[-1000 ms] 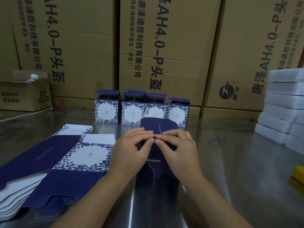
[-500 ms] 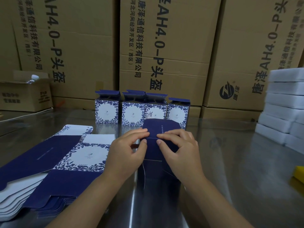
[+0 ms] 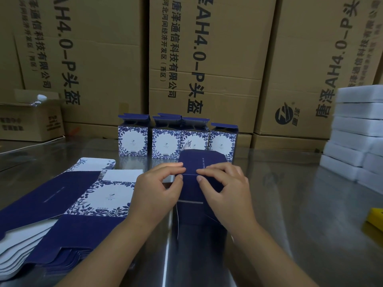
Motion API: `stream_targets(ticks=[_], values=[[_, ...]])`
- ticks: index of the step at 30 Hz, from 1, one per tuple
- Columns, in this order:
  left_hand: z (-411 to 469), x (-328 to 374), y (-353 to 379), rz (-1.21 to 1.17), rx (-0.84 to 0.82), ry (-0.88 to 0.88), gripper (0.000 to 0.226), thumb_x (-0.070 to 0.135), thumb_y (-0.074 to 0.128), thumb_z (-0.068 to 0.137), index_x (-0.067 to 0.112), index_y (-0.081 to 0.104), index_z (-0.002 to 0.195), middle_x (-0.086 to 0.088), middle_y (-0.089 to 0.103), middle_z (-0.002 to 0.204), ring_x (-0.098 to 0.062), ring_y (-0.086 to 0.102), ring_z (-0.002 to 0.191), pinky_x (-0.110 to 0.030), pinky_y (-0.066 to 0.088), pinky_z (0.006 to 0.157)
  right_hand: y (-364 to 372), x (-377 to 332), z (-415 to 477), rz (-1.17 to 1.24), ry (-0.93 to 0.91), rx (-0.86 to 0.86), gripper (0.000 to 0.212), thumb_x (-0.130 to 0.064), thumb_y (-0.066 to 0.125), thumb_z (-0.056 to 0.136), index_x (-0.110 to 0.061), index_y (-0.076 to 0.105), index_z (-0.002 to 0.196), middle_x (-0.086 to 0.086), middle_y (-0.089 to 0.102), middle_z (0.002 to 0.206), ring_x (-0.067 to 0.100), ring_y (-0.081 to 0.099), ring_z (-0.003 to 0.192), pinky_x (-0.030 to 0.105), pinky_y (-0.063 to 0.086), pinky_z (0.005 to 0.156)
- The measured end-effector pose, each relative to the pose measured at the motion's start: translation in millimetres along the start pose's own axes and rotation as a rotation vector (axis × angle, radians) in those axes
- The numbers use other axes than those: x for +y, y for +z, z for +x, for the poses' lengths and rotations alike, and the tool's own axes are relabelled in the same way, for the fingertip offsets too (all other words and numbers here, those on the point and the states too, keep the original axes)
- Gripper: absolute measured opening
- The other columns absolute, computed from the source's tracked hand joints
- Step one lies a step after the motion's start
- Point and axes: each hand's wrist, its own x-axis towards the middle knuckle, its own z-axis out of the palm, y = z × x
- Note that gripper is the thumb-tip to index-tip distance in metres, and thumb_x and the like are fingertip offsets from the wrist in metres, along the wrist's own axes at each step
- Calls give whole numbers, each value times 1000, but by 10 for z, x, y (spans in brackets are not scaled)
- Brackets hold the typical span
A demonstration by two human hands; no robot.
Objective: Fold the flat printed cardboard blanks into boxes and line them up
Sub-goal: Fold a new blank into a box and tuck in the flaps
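A navy cardboard box [image 3: 192, 212] stands half-formed on the steel table in front of me, its rounded top flap [image 3: 203, 160] tilted up. My left hand [image 3: 157, 189] pinches the flap's fold line from the left. My right hand [image 3: 226, 189] pinches the same fold from the right, fingers curled over the box top. A stack of flat blue-and-white floral blanks [image 3: 62, 204] lies to the left. Several folded floral boxes [image 3: 165, 141] stand in a row behind, lids open.
Big brown shipping cartons [image 3: 207, 59] wall off the back of the steel table [image 3: 290, 204]. A small open carton [image 3: 31, 121] sits at the far left. White foam slabs [image 3: 358, 129] are stacked at the right, and a yellow object [image 3: 376, 218] lies at the right edge.
The flap has risen a little and moved away from me. My two hands have drawn slightly apart along its fold line.
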Motion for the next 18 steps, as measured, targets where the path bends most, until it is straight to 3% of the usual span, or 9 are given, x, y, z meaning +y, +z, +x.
stream_targets(ticks=[3, 8, 13, 18], values=[[-1, 7, -4, -49, -6, -11, 25, -6, 67, 78, 16, 75, 86, 13, 68, 96, 7, 60, 97, -5, 41, 86, -3, -57, -24, -68, -48, 82, 10, -28, 69, 78, -29, 75, 86, -13, 63, 87, 10, 58, 91, 41, 39, 93], [-13, 16, -5, -104, -56, -30, 30, -7, 65, 79, 21, 73, 87, 12, 68, 100, 5, 60, 99, -3, 40, 81, 4, -109, -66, -219, -96, 106, 15, -29, 62, 77, -23, 72, 86, -12, 67, 89, 11, 61, 95, 40, 24, 107], [-41, 50, 7, -176, -128, -57, 35, -7, 63, 80, 23, 71, 96, 9, 68, 107, 6, 58, 103, -1, 41, 77, 4, -80, -69, -275, -222, 109, 18, -20, 64, 77, -18, 73, 92, -7, 69, 92, 12, 65, 87, 37, 34, 98], [-78, 80, 16, -333, -187, -143, 51, 15, 56, 75, 38, 55, 120, 14, 69, 107, 3, 61, 101, -9, 47, 71, 36, -84, -73, -242, -247, 124, 18, -24, 66, 78, -22, 74, 93, -8, 67, 90, 14, 63, 84, 30, 37, 82]])
